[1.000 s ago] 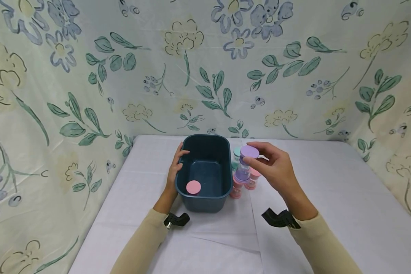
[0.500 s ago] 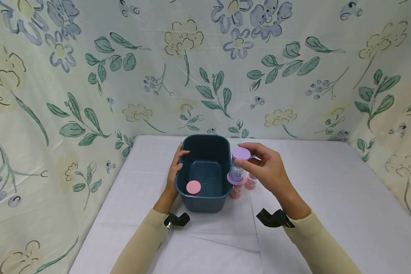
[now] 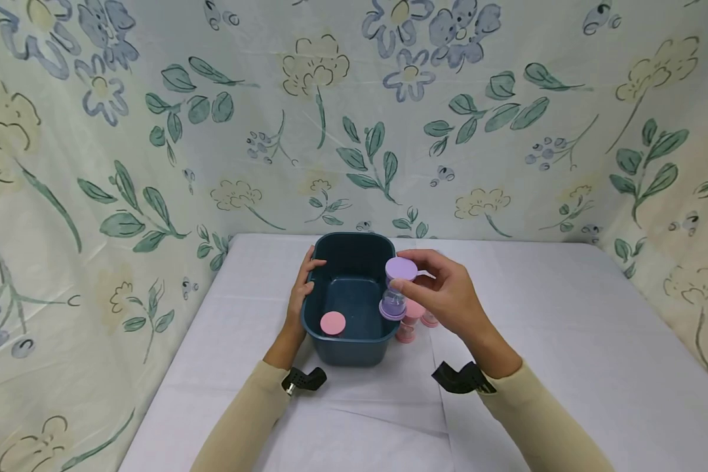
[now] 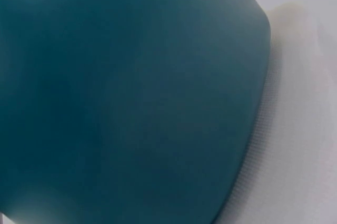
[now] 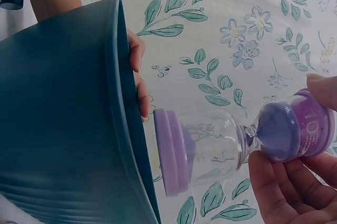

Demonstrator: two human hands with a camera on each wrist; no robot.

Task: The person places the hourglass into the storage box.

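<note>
My right hand (image 3: 448,292) pinches a purple sand timer (image 3: 394,301) by its upper end, over the right rim of a dark teal bin (image 3: 351,354). In the right wrist view the timer (image 5: 213,142) has clear bulbs with purple sand and a "10" printed on the cap at the held end. Its other cap lies close to the bin's rim (image 5: 117,71). My left hand (image 3: 297,298) grips the bin's left side, fingers hooked over the rim. Inside the bin, near the front, a round pink cap (image 3: 333,323) shows. The left wrist view is filled mostly by the bin's wall (image 4: 131,97).
Pink sand timers (image 3: 407,328) stand on the white-covered table (image 3: 525,308) just right of the bin, partly hidden by the right hand and the purple timer. A floral cloth (image 3: 354,118) hangs behind the table and along its sides.
My right hand has carried the purple sand timer left, from above the other timers to over the bin's right rim. Teal timers seen earlier are now hidden. My left hand stays put.
</note>
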